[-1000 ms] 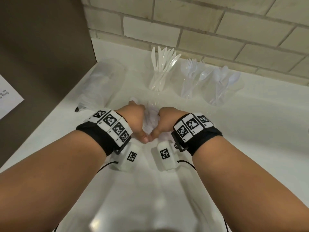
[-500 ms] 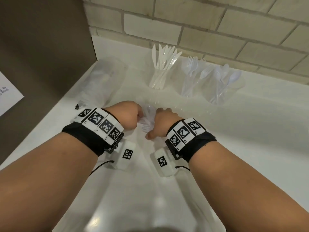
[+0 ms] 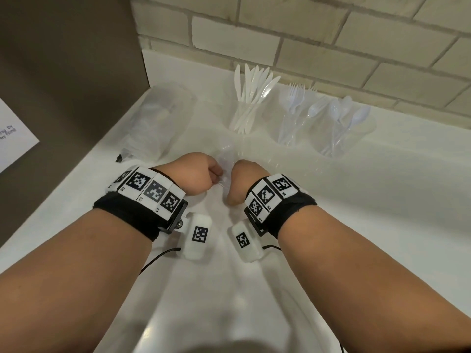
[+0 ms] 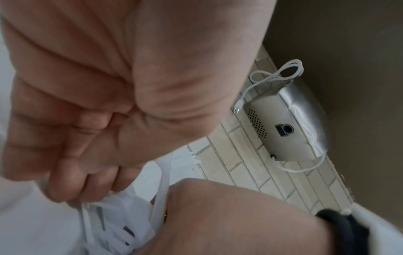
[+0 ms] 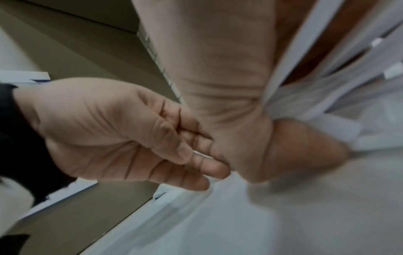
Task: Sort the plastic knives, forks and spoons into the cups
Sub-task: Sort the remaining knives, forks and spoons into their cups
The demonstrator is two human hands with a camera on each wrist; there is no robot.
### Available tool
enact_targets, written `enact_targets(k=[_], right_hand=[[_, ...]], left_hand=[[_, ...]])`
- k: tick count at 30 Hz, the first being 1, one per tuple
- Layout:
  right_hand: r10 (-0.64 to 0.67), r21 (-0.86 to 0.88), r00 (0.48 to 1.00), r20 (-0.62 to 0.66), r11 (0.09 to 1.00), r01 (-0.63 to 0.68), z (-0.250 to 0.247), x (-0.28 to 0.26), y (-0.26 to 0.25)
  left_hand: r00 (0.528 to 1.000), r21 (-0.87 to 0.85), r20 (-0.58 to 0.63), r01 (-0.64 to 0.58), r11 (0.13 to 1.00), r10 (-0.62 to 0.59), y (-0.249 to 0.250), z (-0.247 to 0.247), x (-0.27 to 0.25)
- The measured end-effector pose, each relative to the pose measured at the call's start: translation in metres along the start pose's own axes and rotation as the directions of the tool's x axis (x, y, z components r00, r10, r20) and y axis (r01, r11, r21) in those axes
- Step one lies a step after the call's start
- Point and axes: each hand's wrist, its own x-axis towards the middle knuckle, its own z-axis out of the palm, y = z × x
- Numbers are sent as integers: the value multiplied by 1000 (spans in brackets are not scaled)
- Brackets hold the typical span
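Note:
Both my hands meet over the middle of the white counter (image 3: 382,212). My left hand (image 3: 204,171) has its fingers curled and pinches a bundle of white plastic cutlery (image 4: 113,217). My right hand (image 3: 244,179) grips the same bundle (image 5: 322,96) from the other side. In the head view only a glint of the bundle (image 3: 225,171) shows between the fists; which pieces it holds is unclear. At the back stand three clear cups: one with knives (image 3: 251,103), one with forks (image 3: 293,115), one with spoons (image 3: 341,123).
A bagged stack of clear cups (image 3: 158,118) lies at the counter's left, by a brown side wall (image 3: 63,85). A brick wall (image 3: 331,47) runs behind the cups. A paper sheet (image 3: 12,146) hangs at the far left. A metal wall unit with a white cable (image 4: 290,124) shows in the left wrist view.
My fists, with thumbs touching a second ago, have come slightly apart and shifted left. Both still hold the bundle between them.

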Motion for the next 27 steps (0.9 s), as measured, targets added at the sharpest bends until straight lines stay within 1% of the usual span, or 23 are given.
enact_targets(k=[4, 6, 9, 12, 15, 17, 19, 20, 22, 23, 24, 25, 26, 27], right_hand=[[9, 2, 1000, 8, 1000, -9, -2, 1, 1], [15, 2, 1000, 16, 1000, -15, -3, 1, 1], [15, -1, 1000, -9, 1000, -15, 0, 2, 1], [26, 35, 999, -27, 999, -25, 1, 4, 2], [15, 103, 997, -69, 995, -8, 1, 4, 4], [6, 114, 996, -92, 994, 5, 3, 5, 5], [14, 103, 996, -90, 995, -4, 2, 5, 8], [21, 94, 997, -77, 996, -14, 1, 4, 10], [14, 100, 999, -50, 995, -9, -2, 4, 15], [4, 114, 999, -39, 993, 0, -5, 3, 18], [-2, 136, 1000, -29, 991, 6, -7, 2, 20], [-21, 155, 999, -42, 988, 27, -9, 2, 22], [-24, 171, 998, -56, 985, 33, -12, 1, 23], [-26, 198, 996, -89, 979, 44, -16, -1, 26]], left_hand=[[1000, -112, 13, 20, 994, -19, 0, 2, -1], [998, -248, 38, 62, 967, -54, 0, 3, -2], [994, -453, 63, 111, 884, -93, -1, 5, -4], [993, -579, 99, 114, 807, -69, -1, 3, -8], [993, -675, 97, 110, 730, -60, 1, -1, -13], [994, -698, 68, 109, 708, -86, 2, -1, -13], [987, -719, -3, 109, 687, -160, 5, 2, -12], [974, -736, -60, 106, 669, -220, 5, 2, -9], [924, -755, -189, 80, 651, -333, 2, 1, -4], [902, -745, -238, 69, 664, -361, -2, 0, 0], [888, -712, -273, 71, 699, -369, -6, -1, 4], [884, -669, -292, 83, 738, -364, -8, -2, 7], [882, -646, -301, 90, 758, -362, -9, -3, 9], [880, -664, -300, 84, 743, -368, -8, -3, 10]])
